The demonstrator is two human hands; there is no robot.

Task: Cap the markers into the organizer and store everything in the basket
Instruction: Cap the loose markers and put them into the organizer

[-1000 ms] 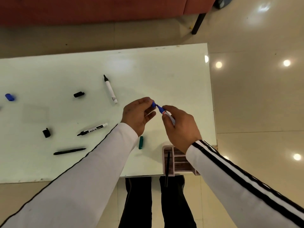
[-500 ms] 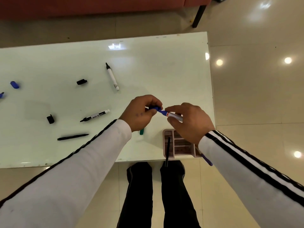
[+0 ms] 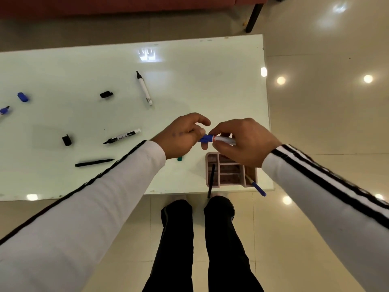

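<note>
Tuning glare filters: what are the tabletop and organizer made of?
Tabletop: likely glass or glossy lacquered board, pale green-white; it mirrors a ceiling light. Organizer: probably matte pink moulded plastic; uniform colour, thin dividers, no glare.

One wide-angle camera, worn on the person's head, faces forward and steeply down, close above the left hand [image 3: 181,137] and right hand [image 3: 247,143], taking in the right end of the desk [image 3: 200,81] and the floor [image 3: 326,123] around it
</note>
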